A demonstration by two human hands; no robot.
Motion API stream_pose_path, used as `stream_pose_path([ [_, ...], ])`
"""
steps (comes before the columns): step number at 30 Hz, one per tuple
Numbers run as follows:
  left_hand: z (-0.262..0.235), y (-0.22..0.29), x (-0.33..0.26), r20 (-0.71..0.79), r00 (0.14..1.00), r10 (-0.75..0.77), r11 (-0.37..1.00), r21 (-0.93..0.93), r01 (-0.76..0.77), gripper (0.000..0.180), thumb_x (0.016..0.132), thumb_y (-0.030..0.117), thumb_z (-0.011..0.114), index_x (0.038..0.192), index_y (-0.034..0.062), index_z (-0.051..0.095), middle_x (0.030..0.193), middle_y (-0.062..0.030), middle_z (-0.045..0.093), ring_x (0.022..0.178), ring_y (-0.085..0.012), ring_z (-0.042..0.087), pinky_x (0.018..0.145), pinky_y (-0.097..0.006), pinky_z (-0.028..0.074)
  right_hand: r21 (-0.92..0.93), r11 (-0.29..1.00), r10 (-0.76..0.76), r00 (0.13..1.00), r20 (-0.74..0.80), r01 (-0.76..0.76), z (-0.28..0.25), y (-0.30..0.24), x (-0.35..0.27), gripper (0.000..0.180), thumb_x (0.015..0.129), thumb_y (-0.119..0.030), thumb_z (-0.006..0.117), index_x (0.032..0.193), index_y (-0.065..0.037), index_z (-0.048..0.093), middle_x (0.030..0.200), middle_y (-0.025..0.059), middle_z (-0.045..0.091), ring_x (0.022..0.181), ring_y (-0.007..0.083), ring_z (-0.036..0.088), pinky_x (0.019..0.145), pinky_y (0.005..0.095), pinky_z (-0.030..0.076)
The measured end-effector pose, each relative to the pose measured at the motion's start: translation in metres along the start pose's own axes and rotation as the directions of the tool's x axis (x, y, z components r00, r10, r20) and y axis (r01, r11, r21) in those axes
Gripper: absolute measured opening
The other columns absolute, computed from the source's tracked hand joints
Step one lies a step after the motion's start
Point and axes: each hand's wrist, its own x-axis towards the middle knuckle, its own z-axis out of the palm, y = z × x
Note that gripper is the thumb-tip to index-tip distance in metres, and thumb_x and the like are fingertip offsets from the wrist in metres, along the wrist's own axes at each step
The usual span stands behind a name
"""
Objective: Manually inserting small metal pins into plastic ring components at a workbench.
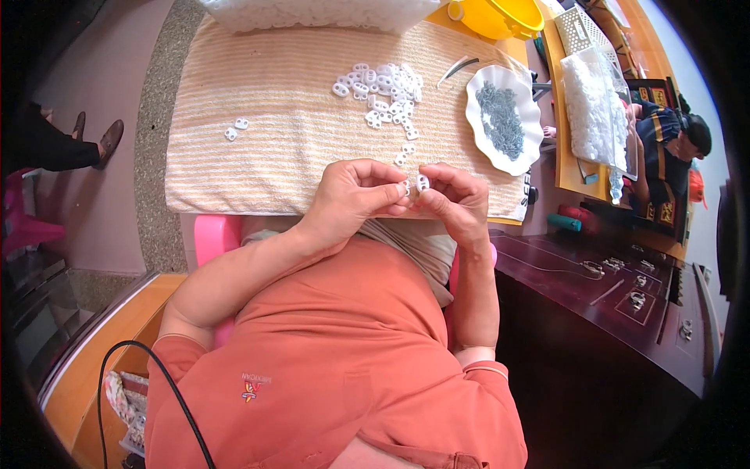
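Close together at the near edge of the cloth, both my hands are closed in a pinch. My right hand (459,199) grips a small white plastic piece with two dark holes (423,183) between thumb and fingers. Thumb to forefinger, my left hand (355,195) pinches another small whitish part (406,187), mostly covered by the fingertips. Beyond the hands lies a loose pile of similar white two-hole pieces (383,84), trailing toward me. Two more white pieces (236,128) lie apart on the left. A white scalloped plate (532,125) at the right carries many small grey slender parts (500,113).
A striped towel (258,86) covers the table. Tweezers (457,69) lie beside the plate. At the far edge stand a clear container of white pieces (320,14) and a yellow basin (500,17). Another person (672,141) sits at the right by a bag of white pieces (594,109).
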Motion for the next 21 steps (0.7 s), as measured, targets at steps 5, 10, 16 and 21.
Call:
stream_pose_path([
  [5, -0.0005, -0.0011, 0.0005, 0.009, 1.000, 0.001, 1.000, 0.001, -0.001, 0.015, 0.088, 0.003, 0.063, 0.102, -0.0039, 0.062, 0.089, -0.0086, 0.067, 0.079, -0.0128, 0.066, 0.073, -0.025, 0.058, 0.007, 1.000, -0.011, 1.000, -0.002, 0.011, 0.0005, 0.0002, 0.0006, 0.029, 0.086, 0.005, 0.064, 0.114, 0.008, 0.060, 0.097, 0.0108, 0.064, 0.086, 0.0164, 0.066, 0.074, 0.0275, 0.057],
  [10, 0.0002, -0.0012, 0.0008, -0.008, 1.000, -0.003, 1.000, -0.031, 0.002, 0.016, 0.086, 0.000, 0.064, 0.100, -0.0067, 0.062, 0.089, -0.0111, 0.067, 0.077, -0.0135, 0.066, 0.070, -0.024, 0.057, -0.006, 1.000, 0.003, 1.000, 0.018, -0.003, 0.0000, -0.0013, 0.0006, 0.029, 0.085, 0.005, 0.065, 0.114, 0.008, 0.059, 0.098, 0.0126, 0.065, 0.087, 0.0176, 0.066, 0.077, 0.0281, 0.055],
  [16, -0.0004, -0.0024, 0.0015, 0.001, 1.000, 0.004, 0.999, -0.040, -0.004, 0.017, 0.086, 0.001, 0.065, 0.101, -0.0072, 0.062, 0.089, -0.0112, 0.067, 0.077, -0.0133, 0.066, 0.071, -0.024, 0.057, -0.014, 1.000, 0.001, 0.999, 0.040, -0.001, 0.0002, 0.0007, 0.0003, 0.029, 0.086, 0.006, 0.062, 0.115, 0.007, 0.059, 0.101, 0.0115, 0.065, 0.089, 0.0170, 0.066, 0.077, 0.0269, 0.057],
  [21, -0.0007, -0.0032, 0.0018, 0.007, 1.000, 0.001, 1.000, -0.029, -0.001, 0.018, 0.086, 0.002, 0.065, 0.102, -0.0069, 0.063, 0.088, -0.0106, 0.067, 0.077, -0.0130, 0.065, 0.070, -0.024, 0.057, -0.002, 1.000, -0.007, 0.999, 0.050, 0.007, 0.0000, 0.0006, -0.0004, 0.030, 0.086, 0.007, 0.062, 0.116, 0.008, 0.058, 0.102, 0.0128, 0.064, 0.090, 0.0182, 0.067, 0.078, 0.0275, 0.057],
])
